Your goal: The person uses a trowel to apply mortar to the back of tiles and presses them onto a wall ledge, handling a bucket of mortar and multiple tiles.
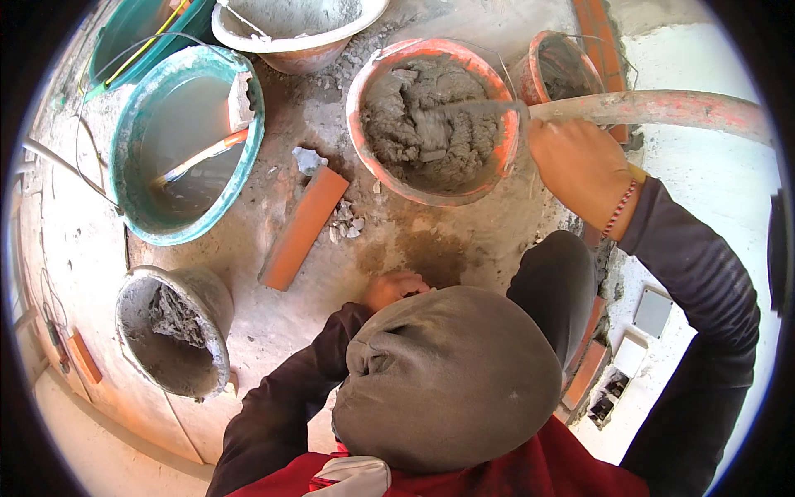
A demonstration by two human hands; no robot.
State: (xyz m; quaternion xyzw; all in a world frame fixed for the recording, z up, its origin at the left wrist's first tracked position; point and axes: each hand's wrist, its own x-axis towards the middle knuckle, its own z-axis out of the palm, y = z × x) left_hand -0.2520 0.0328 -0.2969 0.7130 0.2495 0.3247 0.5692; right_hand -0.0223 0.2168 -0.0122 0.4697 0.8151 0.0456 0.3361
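Observation:
My right hand is closed around the handle of a trowel. Its metal shank reaches left over an orange-red bucket, and the blade, smeared by motion, lies on the wet grey mortar inside. The handle is hidden within my fist. Low in the middle, my left hand is close to the floor by a damp patch. A rounded grey-brown cloth-covered shape hides most of its fingers, so its grip cannot be made out. An orange brick piece lies beyond it to the left.
A teal tub of cloudy water holds a brush. Below it stands a grey bucket with mortar residue. Behind are a pale basin and a small orange bucket. A thick hose-like tube crosses behind my right hand.

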